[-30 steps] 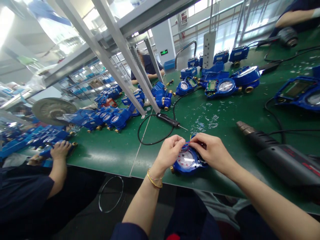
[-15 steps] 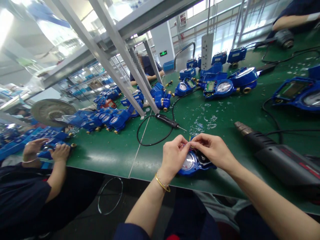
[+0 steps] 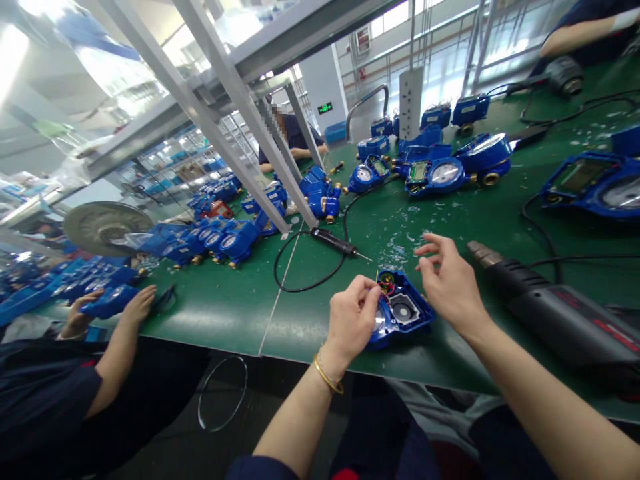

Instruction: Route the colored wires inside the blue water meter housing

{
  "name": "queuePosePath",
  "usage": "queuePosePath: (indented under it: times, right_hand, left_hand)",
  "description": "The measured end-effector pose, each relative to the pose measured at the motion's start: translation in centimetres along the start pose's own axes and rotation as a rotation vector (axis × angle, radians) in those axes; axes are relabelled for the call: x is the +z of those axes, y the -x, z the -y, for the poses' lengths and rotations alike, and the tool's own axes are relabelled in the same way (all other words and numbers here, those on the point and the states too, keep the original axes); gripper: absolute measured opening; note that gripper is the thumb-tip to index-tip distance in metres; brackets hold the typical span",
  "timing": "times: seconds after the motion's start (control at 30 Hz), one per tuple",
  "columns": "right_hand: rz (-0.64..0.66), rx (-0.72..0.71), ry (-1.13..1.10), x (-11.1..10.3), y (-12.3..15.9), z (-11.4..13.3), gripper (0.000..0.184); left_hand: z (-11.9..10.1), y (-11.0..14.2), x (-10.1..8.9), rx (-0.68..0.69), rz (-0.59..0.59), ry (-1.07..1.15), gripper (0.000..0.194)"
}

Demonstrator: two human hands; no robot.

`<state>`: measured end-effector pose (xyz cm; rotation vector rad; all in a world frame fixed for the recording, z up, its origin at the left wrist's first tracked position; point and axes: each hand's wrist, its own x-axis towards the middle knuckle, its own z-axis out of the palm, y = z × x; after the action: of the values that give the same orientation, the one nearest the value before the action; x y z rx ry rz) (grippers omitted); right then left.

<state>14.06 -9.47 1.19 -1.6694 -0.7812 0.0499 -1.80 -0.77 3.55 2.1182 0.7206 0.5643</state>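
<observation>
Item: blue water meter (image 3: 400, 310), open housing, lying at the near edge of the green counter (image 3: 225, 313), just in front of me.

Left hand (image 3: 350, 323): fingers closed in a pinch on the small red and yellow wires (image 3: 385, 288) at the meter's top corner, palm resting against the dial side.

Right hand (image 3: 450, 283): half a second ago it met the left over the wires; now it is lifted clear to the right, fingers spread and empty. In my judgement the two-handed wire work has paused, and the left alone keeps the meter in place.

Nearby: black heat gun (image 3: 550, 307) to the right of my right hand; soldering pen (image 3: 335, 241) with looped cable beyond the meter; more blue meters (image 3: 440, 173) farther back.

A co-worker's hand (image 3: 137, 303) at left rests beside another meter.
</observation>
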Motion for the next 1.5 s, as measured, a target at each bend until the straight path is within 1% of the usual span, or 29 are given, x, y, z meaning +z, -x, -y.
queuePosePath:
  times: [0.03, 0.13, 0.2, 0.27, 0.3, 0.33, 0.4, 0.47, 0.5, 0.57, 0.63, 0.7, 0.77, 0.83, 0.9, 1.0, 1.07, 1.13, 1.2, 1.27, 1.4, 1.5]
  right_hand:
    - [0.035, -0.083, 0.045, -0.1, 0.2, 0.1, 0.029]
    - [0.198, -0.361, 0.062, -0.3, 0.8, 0.8, 0.015]
    - [0.279, -0.525, 0.146, -0.3, 1.2, 0.9, 0.010]
    - [0.344, -0.626, 0.256, -0.1, 1.5, 0.5, 0.008]
    - [0.360, -0.643, 0.271, 0.0, 1.5, 0.3, 0.008]
    - [0.361, -0.641, 0.247, 0.1, 1.6, 0.0, 0.009]
    - [0.332, -0.599, 0.135, 0.4, 1.7, -0.5, 0.011]
    - [0.305, -0.543, 0.046, 0.5, 1.8, -0.6, 0.010]
    - [0.299, -0.522, 0.020, 0.5, 1.9, -0.6, 0.010]
    - [0.301, -0.488, -0.017, 0.5, 2.0, -0.5, 0.009]
    - [0.330, -0.457, -0.054, 0.5, 2.0, -0.3, 0.009]
    - [0.383, -0.422, -0.082, 0.4, 2.0, 0.0, 0.009]
    - [0.426, -0.390, -0.105, 0.3, 2.0, 0.2, 0.011]
    - [0.446, -0.369, -0.111, 0.3, 1.9, 0.4, 0.014]
    - [0.457, -0.359, -0.108, 0.3, 1.9, 0.6, 0.014]
    - [0.466, -0.352, -0.107, 0.4, 2.0, 0.7, 0.012]
    - [0.451, -0.361, -0.098, 0.4, 2.1, 0.8, 0.013]
    - [0.425, -0.376, -0.075, 0.5, 2.3, 1.0, 0.015]
    - [0.406, -0.385, -0.061, 0.5, 2.4, 1.1, 0.017]
    - [0.413, -0.372, -0.084, 0.5, 2.5, 1.2, 0.016]
    - [0.445, -0.295, -0.160, 0.4, 2.4, 1.2, 0.012]
    - [0.376, -0.287, -0.121, 0.6, 2.6, 1.4, 0.014]
  left_hand:
    - [0.0, 0.0, 0.0, 0.000, -0.001, -0.004, 0.020]
    - [0.1, -0.2, -0.1, -0.006, -0.006, 0.009, 0.020]
    - [0.1, -0.3, -0.1, -0.004, -0.006, 0.020, 0.021]
    - [0.2, -0.4, -0.1, 0.000, -0.004, 0.039, 0.020]
    - [0.2, -0.4, -0.2, 0.004, -0.015, 0.055, 0.017]
    - [0.2, -0.3, -0.2, 0.013, -0.042, 0.070, 0.014]
    - [0.2, -0.1, -0.3, 0.058, -0.135, 0.059, 0.015]
    - [0.1, 0.2, -0.5, 0.142, -0.235, -0.028, 0.014]
    - [0.1, 0.4, -0.6, 0.194, -0.255, -0.084, 0.014]
    - [0.0, 0.7, -0.7, 0.284, -0.221, -0.169, 0.013]
    - [-0.2, 0.9, -0.8, 0.305, -0.155, -0.195, 0.010]
    - [-0.3, 0.9, -0.9, 0.233, -0.113, -0.181, 0.013]
    - [-0.3, 0.6, -1.0, 0.103, -0.078, -0.120, 0.013]
    - [-0.3, 0.1, -1.0, -0.034, -0.019, -0.003, 0.014]
    - [-0.2, -0.4, -1.0, -0.143, 0.038, 0.135, 0.015]
    - [-0.3, -1.0, -1.1, -0.239, 0.117, 0.340, 0.019]
    - [-0.5, -1.2, -1.1, -0.281, 0.162, 0.469, 0.023]
    - [-0.6, -1.2, -1.0, -0.305, 0.173, 0.558, 0.027]
    - [-0.7, -1.1, -0.8, -0.304, 0.149, 0.605, 0.028]
    - [-0.6, -1.0, -0.6, -0.298, 0.107, 0.637, 0.029]
    - [-0.4, -0.8, -0.2, -0.305, 0.046, 0.682, 0.030]
    - [-0.5, -0.8, -0.2, -0.321, 0.045, 0.705, 0.032]
